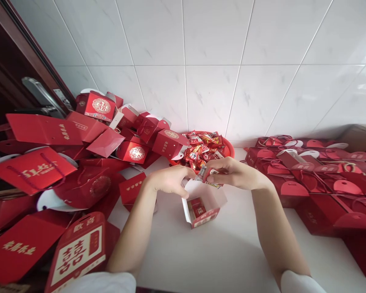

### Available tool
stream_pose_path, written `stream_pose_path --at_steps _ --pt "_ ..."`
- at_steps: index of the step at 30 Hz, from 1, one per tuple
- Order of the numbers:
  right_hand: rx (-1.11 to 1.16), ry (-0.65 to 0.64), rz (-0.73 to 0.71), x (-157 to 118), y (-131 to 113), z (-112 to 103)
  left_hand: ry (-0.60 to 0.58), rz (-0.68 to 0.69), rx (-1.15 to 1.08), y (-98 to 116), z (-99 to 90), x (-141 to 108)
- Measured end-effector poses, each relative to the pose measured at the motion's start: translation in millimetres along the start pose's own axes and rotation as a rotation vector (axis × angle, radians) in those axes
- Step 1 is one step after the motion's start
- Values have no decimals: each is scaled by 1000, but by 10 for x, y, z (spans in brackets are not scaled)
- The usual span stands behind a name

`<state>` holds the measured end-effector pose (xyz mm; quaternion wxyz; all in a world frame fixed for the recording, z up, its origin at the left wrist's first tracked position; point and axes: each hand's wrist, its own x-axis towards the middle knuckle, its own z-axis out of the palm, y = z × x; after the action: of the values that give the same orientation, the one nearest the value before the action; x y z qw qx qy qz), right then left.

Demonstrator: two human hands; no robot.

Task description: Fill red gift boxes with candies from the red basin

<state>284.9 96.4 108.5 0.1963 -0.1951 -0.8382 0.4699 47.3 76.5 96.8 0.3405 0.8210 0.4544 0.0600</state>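
Observation:
An open red-and-white gift box (205, 223) sits upright on the table between my forearms, with a red packet (198, 207) at its bottom. Over its far side, my right hand (232, 173) pinches small wrapped snack packets (205, 174), red with a silvery end. My left hand (172, 180) is at the box's left rim, thumb and fingers apart. Its fingertips come close to the silvery end; whether they touch it I cannot tell. Just beyond both hands stands a red basket (229, 149) filled with red-wrapped snacks (197, 152).
Loose red gift boxes (99, 108) are heaped on the left, one red box (131, 189) close to my left forearm. Rows of red boxes with cord handles (320, 207) stand on the right. A tiled wall (213, 93) bounds the white table (201, 260); a door handle (44, 95) is far left.

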Motion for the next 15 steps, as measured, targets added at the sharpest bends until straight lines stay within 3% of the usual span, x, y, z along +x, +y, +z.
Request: stream_pose_path --at_steps 4,9,15 --pt "-75 -89 -50 -19 7 -20 -114 64 -118 -17 33 74" --pt "-204 -260 -63 14 99 9 -124 74 -78 -14 35 156" --pt "-233 -73 -108 22 95 -6 -81 72 -14 0 21 144"
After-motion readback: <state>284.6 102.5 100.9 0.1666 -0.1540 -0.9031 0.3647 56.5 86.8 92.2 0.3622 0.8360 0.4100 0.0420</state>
